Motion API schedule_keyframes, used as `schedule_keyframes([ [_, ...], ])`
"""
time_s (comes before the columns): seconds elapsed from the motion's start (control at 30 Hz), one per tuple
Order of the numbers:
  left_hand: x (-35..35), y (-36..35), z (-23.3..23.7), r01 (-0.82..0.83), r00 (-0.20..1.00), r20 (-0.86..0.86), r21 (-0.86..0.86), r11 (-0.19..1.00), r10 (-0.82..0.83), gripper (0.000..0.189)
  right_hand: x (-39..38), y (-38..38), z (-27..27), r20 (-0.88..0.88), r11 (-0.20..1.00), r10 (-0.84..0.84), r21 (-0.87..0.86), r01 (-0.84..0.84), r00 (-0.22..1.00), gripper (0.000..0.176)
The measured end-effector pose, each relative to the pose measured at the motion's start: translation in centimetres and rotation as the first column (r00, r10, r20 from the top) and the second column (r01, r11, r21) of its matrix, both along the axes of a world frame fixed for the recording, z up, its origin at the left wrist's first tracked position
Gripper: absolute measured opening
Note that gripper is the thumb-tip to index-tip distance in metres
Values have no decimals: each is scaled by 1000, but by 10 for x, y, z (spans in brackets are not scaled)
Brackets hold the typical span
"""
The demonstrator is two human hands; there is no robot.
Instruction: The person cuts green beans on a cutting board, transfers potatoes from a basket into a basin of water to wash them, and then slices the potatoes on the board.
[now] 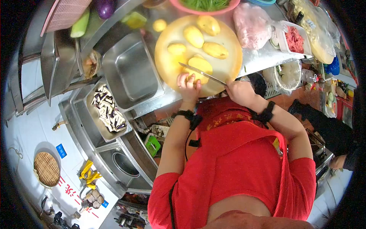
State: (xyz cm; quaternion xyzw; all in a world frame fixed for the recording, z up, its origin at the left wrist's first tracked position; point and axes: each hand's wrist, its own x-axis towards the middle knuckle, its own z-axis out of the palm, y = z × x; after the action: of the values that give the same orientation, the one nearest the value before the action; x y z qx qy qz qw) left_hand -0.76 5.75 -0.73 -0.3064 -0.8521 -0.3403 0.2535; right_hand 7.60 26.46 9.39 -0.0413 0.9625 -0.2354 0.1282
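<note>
My right hand is closed round the handle of a kitchen knife, whose blade points up and left across a peeled yellow potato. The curled fingers of my left hand press against the near side of that potato, just below the blade. Both hands work at the near edge of a round cutting board. Several more peeled potatoes, among them one whole potato and another potato, lie on the far half of the board.
Left of the board sits an empty steel basin, with a tray of cut eggplant strips beyond it. A pink bowl of green strips stands behind. Bagged meat and a container of minced meat flank the board's right side.
</note>
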Motion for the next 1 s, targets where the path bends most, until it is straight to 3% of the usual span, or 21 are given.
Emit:
schedule_keyframes([
  [0.17,-3,-2,-2,10,999,-47,-14,1000,-10,37,-13,-10,-28,-18,997,58,56,-57,998,17],
  [0.23,-1,-2,-1,4,1000,-22,-8,1000,-5,38,-15,-9,-25,73,996,29,82,-35,997,19],
  [0.33,0,-1,-2,-3,1000,-1,43,999,3,39,-10,-1,-6,32,999,-43,-15,43,999,20],
  [0.53,2,0,0,-10,999,33,30,1000,9,38,1,8,19,-27,1000,26,-6,-26,999,20],
  [0.73,2,-1,2,0,999,33,22,1000,0,38,-3,-10,-5,44,997,9,71,-12,999,16],
  [0.87,-3,-2,-1,10,1000,-24,20,1000,-10,37,-13,-18,-33,-28,996,33,87,-31,999,21],
  [1.0,0,0,-1,-24,1000,-15,10,1000,24,35,-12,-9,-10,24,999,25,31,-26,999,17],
])
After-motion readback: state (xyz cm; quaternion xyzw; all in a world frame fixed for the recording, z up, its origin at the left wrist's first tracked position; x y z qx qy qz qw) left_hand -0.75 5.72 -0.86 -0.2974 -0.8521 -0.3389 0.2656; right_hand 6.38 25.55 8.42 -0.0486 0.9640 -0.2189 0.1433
